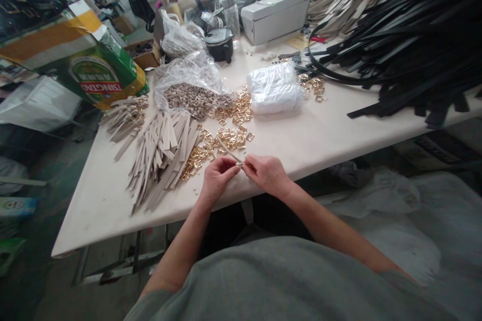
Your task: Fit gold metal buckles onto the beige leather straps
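Observation:
Near the table's front edge, my left hand [219,179] and my right hand [268,173] meet with pinched fingers. Between them is a thin beige strap [228,149], its free end sticking up toward the far left. A small light piece shows at the fingertips, too small to make out. Just beyond lie loose gold buckles [229,139], spread in a heap. To the left of my hands is a fanned pile of short beige straps [160,145]. Small beige loops [192,98] spill from a clear plastic bag [190,71] behind the buckles.
A plastic-wrapped white packet [274,88] lies mid-table. Long black straps [399,35] hang over the right side. Behind stand a white box [276,15], a black lidded cup [219,45] and a clear bottle [231,17]. A green carton [105,72] is at the left.

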Available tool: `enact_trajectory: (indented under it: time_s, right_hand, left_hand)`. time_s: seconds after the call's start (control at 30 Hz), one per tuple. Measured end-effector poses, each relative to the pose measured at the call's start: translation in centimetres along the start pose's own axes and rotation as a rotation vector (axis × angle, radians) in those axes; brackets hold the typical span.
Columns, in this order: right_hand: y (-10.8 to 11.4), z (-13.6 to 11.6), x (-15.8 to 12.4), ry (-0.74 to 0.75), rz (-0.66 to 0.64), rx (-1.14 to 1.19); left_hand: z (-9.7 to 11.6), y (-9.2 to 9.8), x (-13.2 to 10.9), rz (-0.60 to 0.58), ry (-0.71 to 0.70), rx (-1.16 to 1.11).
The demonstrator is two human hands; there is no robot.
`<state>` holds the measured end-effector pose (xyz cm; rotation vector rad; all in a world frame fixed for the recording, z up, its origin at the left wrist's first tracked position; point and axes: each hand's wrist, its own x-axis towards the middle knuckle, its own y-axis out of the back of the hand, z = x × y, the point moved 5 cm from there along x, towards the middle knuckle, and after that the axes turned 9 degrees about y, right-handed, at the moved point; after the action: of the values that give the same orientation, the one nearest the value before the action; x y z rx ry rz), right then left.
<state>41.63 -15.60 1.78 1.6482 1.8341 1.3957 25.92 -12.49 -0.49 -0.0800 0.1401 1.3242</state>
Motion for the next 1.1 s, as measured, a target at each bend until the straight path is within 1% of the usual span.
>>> enact_trajectory:
  time_s: [0.1, 0.2, 0.3, 0.43, 0.5, 0.57, 0.7, 0.8, 0.87, 0.97, 1.03, 1.1]
  right_hand:
    - [-0.1, 0.0, 0.0, 0.016, -0.014, -0.044]
    - [-0.1, 0.1, -0.1, 0.025, -0.012, -0.001]
    - [-0.2, 0.4, -0.2, 0.01, 0.013, 0.087]
    - [-0.5, 1.0, -0.2, -0.047, 0.036, 0.31]
    - [-0.6, 1.2, -0.1, -0.073, 0.035, 0.349]
    - [-0.5, 1.2, 0.1, -0.072, 0.026, 0.292]
    - [-0.3, 0.5, 0.3, -0.04, 0.016, 0.059]
    - [-0.4, -0.1, 0.2, -0.013, 0.01, -0.096]
    - [-0.5, -0.4, 0.2, 0.01, 0.005, -0.153]
    - [-0.6, -0.2, 0.0, 0.035, -0.004, -0.14]
    - [-0.5, 0.3, -0.2, 0.05, -0.015, -0.035]
    - [-0.5, 0.9, -0.3, 0.05, -0.018, 0.122]
  left_hand:
    - [0.0, 0.0, -0.1, 0.024, -0.04, 0.067]
    - [0.0, 0.0, -0.1, 0.046, -0.057, 0.092]
    - [-0.1, 0.2, -0.1, 0.049, -0.045, 0.057]
    - [0.0, 0.3, 0.1, 0.037, -0.032, 0.021]
    - [0.2, 0.3, 0.0, 0.031, -0.031, 0.033]
    - [0.3, 0.3, 0.0, 0.027, -0.031, 0.056]
    - [0.3, 0.3, -0.1, 0.02, -0.041, 0.106]
    - [0.6, 0.2, -0.3, 0.038, -0.109, 0.172]
    - [0.7, 0.1, -0.3, 0.053, -0.161, 0.217]
    - [0.7, 0.0, -0.3, 0.055, -0.187, 0.247]
    - [0.4, 0.0, -0.2, 0.053, -0.159, 0.23]
    - [0.0, 0.0, -0.1, 0.05, -0.108, 0.181]
